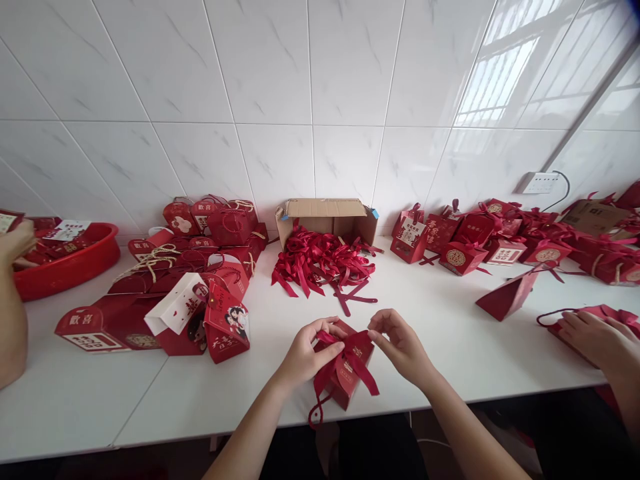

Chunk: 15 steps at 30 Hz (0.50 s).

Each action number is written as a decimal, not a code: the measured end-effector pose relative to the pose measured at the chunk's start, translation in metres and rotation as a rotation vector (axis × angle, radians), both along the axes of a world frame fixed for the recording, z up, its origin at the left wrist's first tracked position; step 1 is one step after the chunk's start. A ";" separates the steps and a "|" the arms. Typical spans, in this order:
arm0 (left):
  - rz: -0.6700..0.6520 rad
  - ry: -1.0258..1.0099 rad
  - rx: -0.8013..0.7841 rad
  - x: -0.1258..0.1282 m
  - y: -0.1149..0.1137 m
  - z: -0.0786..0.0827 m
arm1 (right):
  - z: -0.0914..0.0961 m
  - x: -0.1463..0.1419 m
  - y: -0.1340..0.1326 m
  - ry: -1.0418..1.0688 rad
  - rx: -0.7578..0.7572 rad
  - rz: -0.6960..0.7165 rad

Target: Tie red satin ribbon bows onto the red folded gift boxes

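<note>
A red gift box (345, 393) lies at the table's front edge, with a dark red ribbon (367, 377) tied in a bow across its top. Closed on the bow's left side, my left hand (311, 353) presses its thumb over the ribbon. Thumb and forefinger of my right hand (403, 347) pinch the ribbon's loop at the box's upper right corner. From the box's lower left a twisted red cord handle (316, 415) hangs past the table edge. Part of the box is hidden beneath the ribbon and my left fingers.
Behind the box, a cardboard carton (327, 208) spills loose red ribbons (320, 263). Red gift boxes (115, 320) are piled at left, near a red basin (70, 270). More boxes (463, 257) stand at right. A co-worker's hand (600, 337) rests on a box; another person's arm (11, 313) shows at left.
</note>
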<state>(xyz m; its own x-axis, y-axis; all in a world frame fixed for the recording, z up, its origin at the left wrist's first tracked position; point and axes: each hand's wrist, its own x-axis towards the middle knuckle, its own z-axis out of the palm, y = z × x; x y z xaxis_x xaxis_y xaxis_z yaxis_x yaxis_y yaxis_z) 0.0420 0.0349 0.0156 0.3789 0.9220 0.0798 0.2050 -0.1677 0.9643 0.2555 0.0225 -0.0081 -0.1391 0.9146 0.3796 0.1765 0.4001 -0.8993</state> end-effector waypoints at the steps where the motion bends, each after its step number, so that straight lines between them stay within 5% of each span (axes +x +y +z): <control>1: 0.001 0.013 0.005 0.000 0.000 0.001 | 0.002 0.000 -0.002 -0.016 0.025 -0.038; 6: 0.022 0.061 0.025 0.001 0.000 0.001 | 0.012 -0.002 -0.009 -0.205 0.150 -0.158; 15: 0.022 0.094 0.035 -0.002 -0.002 0.006 | 0.011 -0.005 -0.007 -0.361 -0.019 -0.083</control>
